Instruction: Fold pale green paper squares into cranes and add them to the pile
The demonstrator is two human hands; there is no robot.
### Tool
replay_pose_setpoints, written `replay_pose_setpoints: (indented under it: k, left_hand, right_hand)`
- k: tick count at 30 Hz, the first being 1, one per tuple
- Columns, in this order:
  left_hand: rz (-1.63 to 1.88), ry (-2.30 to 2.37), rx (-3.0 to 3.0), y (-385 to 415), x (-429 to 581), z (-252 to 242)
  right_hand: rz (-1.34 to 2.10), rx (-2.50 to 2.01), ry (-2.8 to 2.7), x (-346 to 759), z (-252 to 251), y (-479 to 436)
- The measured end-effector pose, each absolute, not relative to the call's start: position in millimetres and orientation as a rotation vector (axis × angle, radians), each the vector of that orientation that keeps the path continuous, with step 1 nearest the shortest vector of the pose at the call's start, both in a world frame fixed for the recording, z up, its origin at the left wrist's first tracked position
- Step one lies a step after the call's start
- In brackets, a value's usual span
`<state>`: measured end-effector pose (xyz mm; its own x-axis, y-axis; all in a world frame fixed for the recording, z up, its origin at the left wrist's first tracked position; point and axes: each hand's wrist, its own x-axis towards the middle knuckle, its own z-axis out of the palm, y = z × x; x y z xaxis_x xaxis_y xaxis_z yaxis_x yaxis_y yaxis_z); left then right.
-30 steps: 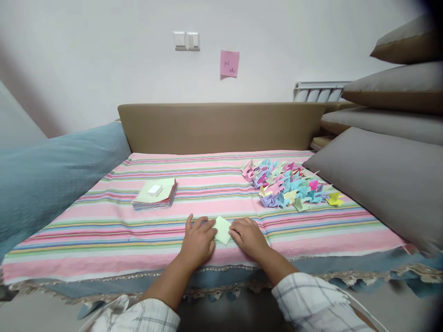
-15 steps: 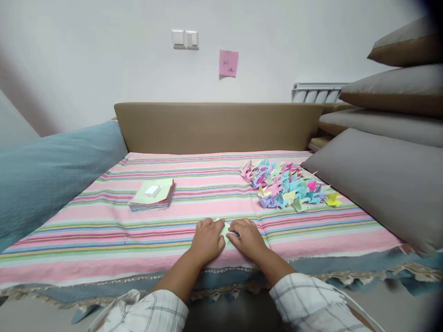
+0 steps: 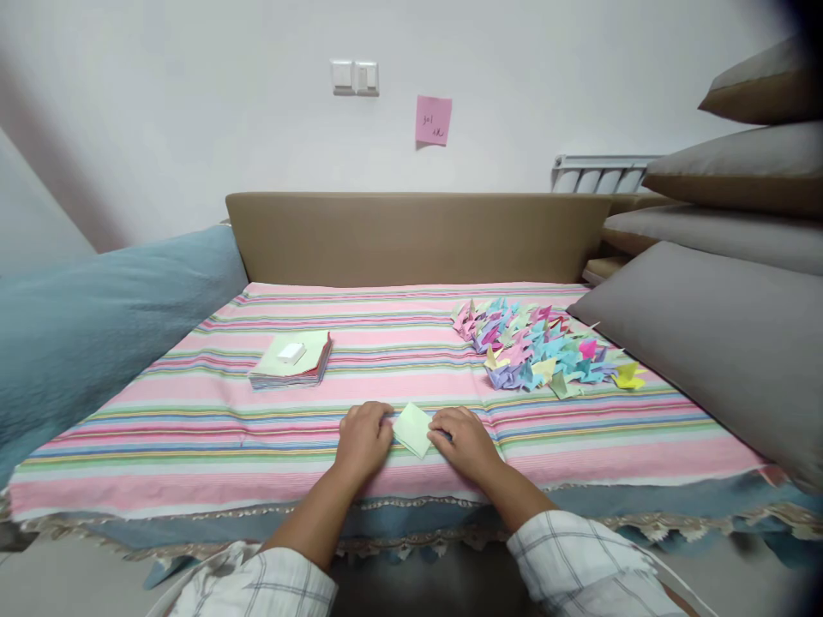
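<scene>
Resting on a striped cloth (image 3: 160,488), 1 pale green paper square (image 3: 412,430) lies flat between the left hand (image 3: 362,441) and the right hand (image 3: 468,441). The right hand seems to pinch its right corner; whether the left hand touches the opposite corner, I cannot tell. The square looks only partly folded. Finished paper birds (image 3: 546,350) crowd the cloth beyond, to the right; left, a stack of sheets (image 3: 289,369) remains unfolded under a white block (image 3: 291,353).

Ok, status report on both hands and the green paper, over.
Left hand beside green paper, contact unclear. Right hand at its right corner. Paper on striped cloth. Paper cranes apart, back right.
</scene>
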<state>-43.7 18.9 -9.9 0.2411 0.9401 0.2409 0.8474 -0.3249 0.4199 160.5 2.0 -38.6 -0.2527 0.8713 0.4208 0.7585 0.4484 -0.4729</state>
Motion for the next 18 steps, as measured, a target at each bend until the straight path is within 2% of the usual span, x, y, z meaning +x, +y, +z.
replay_pose_setpoints:
  k: [18]
  left_hand:
    - [0.792, 1.633, 2.123, 17.6, -51.6, -13.5]
  right_hand:
    - [0.241, -1.384, -2.045, 153.9, -42.9, -0.3]
